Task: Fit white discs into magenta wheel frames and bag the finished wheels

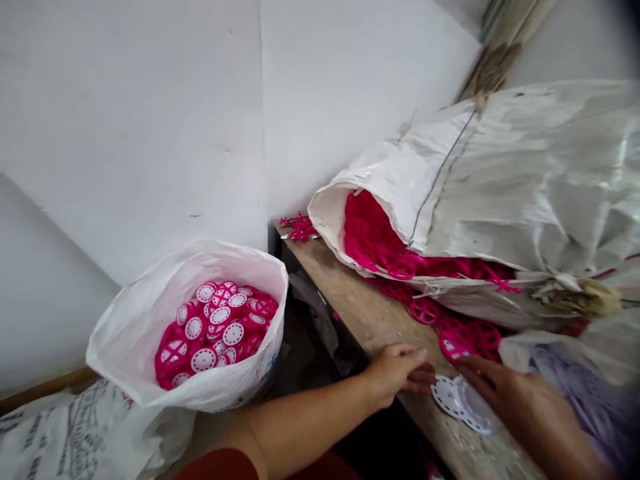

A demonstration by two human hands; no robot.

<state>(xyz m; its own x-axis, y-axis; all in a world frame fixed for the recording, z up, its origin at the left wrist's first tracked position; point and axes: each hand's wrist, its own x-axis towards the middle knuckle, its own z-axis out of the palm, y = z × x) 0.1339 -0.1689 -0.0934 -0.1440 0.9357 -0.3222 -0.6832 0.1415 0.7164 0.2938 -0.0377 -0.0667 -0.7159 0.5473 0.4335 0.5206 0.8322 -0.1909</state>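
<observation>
Head view: L hand (395, 373) and R hand (505, 393) at white perforated plastic discs (453, 400) on rough wooden desk (350, 293)

Room corner w/ white walls (125, 133); desk runs from corner toward lower R, surface worn and dusty. Discs near desk's front edge, lower R of frame, at least 2 overlapping, faces tilted up; round, so no real long axis, but the overlapped pair stretches roughly along the desk. Can't tell if resting on wood or lifted slightly.

Hands close together but apart, one each side of discs. L fingers (419, 379) curled, just beside disc rim; R fingers (473, 373) reach over discs. Grip unclear for both. Red sleeve (215, 467) on L arm.

Just past R fingers, loose pink plastic wheels (463, 337) on desk. Behind them, big white woven sack (525, 173) lies on its side, mouth toward wall corner, pink parts (375, 233) spilling out. Small pink bunch (299, 228) at desk's back corner. L of desk, past dark gap, white plastic bag (130, 340) holds pink-and-white discs (215, 327). Printed sack (75, 433) lower L; lilac-tinted plastic (575, 380) far R.
</observation>
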